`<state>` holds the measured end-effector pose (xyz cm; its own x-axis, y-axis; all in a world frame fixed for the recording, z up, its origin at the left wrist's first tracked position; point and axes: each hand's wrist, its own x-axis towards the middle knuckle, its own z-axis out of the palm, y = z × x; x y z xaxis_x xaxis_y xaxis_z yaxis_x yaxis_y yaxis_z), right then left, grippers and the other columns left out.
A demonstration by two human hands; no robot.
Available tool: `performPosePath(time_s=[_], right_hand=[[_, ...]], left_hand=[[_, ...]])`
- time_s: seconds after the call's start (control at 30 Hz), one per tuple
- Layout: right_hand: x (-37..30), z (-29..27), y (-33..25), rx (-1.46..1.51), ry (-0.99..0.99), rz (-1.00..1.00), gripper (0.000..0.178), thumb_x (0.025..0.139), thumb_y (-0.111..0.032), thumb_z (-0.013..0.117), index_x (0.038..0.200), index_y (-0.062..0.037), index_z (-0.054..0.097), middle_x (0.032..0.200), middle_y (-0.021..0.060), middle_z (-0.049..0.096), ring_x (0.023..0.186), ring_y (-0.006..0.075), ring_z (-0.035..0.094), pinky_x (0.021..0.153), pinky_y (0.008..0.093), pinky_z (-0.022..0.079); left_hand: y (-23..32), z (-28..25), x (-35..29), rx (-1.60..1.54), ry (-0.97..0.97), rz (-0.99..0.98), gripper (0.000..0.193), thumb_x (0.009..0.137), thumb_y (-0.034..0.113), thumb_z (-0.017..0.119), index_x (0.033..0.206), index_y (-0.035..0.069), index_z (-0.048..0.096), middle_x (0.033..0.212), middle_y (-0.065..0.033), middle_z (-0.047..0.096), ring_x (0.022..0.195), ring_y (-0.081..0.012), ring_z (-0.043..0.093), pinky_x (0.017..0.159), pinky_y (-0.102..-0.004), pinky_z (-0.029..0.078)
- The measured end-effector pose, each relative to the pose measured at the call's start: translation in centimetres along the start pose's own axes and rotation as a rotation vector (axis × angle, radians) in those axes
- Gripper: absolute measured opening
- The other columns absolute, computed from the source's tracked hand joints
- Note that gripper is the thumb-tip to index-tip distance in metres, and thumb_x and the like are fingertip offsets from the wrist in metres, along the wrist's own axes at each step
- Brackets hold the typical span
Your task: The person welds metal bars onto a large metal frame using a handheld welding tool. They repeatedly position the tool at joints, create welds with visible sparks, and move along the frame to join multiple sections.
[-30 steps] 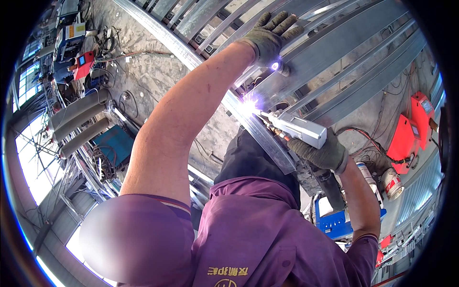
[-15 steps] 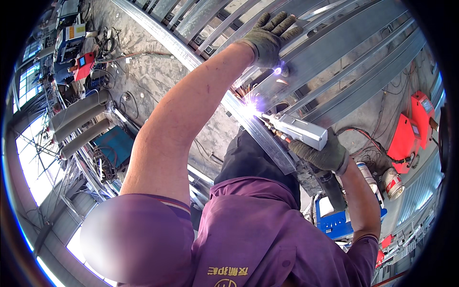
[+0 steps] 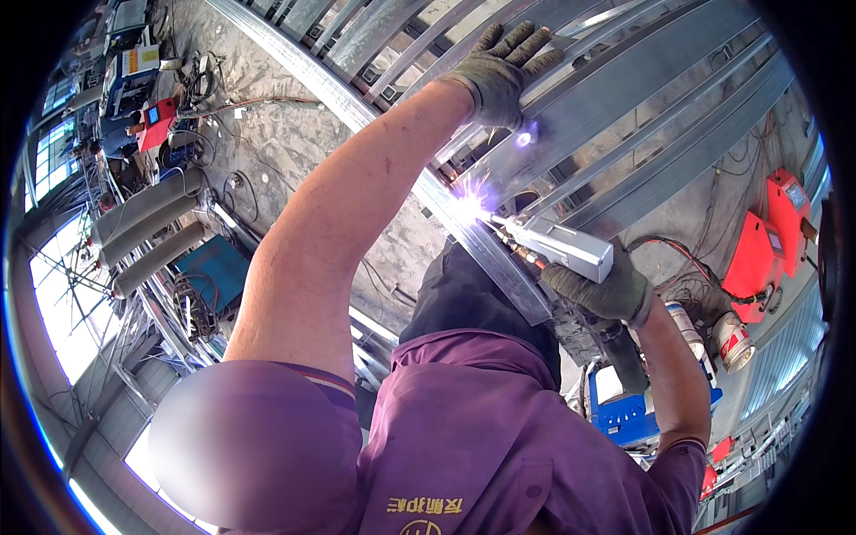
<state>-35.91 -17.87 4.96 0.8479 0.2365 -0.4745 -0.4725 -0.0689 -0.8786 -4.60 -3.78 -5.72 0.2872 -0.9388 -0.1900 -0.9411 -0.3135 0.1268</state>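
My right hand [image 3: 611, 290], in a dark work glove, is wrapped round a handheld welding gun [image 3: 563, 247] with a boxy silver body. The gun's nozzle points left at a long galvanized steel rail [image 3: 499, 267]. A white-violet glare and sparks hide the joint where a wide flat steel bar [image 3: 615, 98] meets this rail. Farther off, my gloved left hand [image 3: 501, 78] lies palm down with fingers spread over the steel bars, its fingertips past one bar's edge. A smaller violet glow shows on the bar just below the left hand.
More parallel steel bars [image 3: 374, 40] run across the far side. Red machines [image 3: 753, 263] stand on the right with hoses on the floor, near white buckets [image 3: 735, 343]. A blue cart [image 3: 624, 419] is at lower right. Left are a teal box [image 3: 214, 270] and grey cylinders [image 3: 147, 214].
The welding gun and its glare have shifted very slightly right along the joint. The orange spark spray looks smaller. My left hand has stayed in place.
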Motion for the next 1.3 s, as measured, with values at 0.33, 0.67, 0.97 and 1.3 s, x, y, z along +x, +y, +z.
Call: performPosePath(time_s=[0.33,0.67,0.97,1.3], right_hand=[[-0.3,-0.2,0.0,0.003,-0.02,0.051,0.047,0.101,-0.025,0.087,0.14,-0.0036,0.073,0.128,0.0139,0.082,0.116,0.0198,0.08,0.096,0.0341,0.066],[-0.7,-0.2,0.7,-0.009,-0.013,0.052,0.048,0.099,-0.024,0.087,0.142,-0.0057,0.073,0.133,0.0128,0.081,0.119,0.0207,0.08,0.097,0.0343,0.066],[-1.1,-0.4,0.3,0.002,-0.015,0.07,0.046,0.099,-0.023,0.088,0.139,-0.0054,0.075,0.13,0.0144,0.082,0.117,0.0205,0.08,0.098,0.0348,0.066],[-1.3,-0.4,0.6,0.056,0.002,0.155,0.048,0.097,-0.027,0.091,0.137,-0.0048,0.077,0.126,0.014,0.083,0.115,0.0197,0.081,0.097,0.0348,0.066]], left_hand=[[0.1,-1.5,-0.2,-0.046,-0.046,0.009,0.13,0.081,0.087,0.076,0.18,0.023,0.021,0.189,-0.0129,0.011,0.175,-0.0347,0.005,0.142,-0.0548,0.001],[0.1,-0.9,-0.4,-0.08,-0.04,0.004,0.139,0.077,0.093,0.074,0.181,0.019,0.019,0.189,-0.0153,0.009,0.175,-0.0357,0.002,0.141,-0.0559,0.0],[0.1,-1.2,-0.4,-0.008,-0.048,0.02,0.136,0.08,0.093,0.071,0.181,0.018,0.019,0.188,-0.0188,0.011,0.175,-0.0369,0.004,0.141,-0.0551,0.0],[-0.1,-1.0,-0.4,-0.021,-0.027,0.026,0.138,0.079,0.098,0.066,0.181,0.018,0.018,0.188,-0.02,0.01,0.175,-0.0377,0.001,0.141,-0.0565,-0.002]])
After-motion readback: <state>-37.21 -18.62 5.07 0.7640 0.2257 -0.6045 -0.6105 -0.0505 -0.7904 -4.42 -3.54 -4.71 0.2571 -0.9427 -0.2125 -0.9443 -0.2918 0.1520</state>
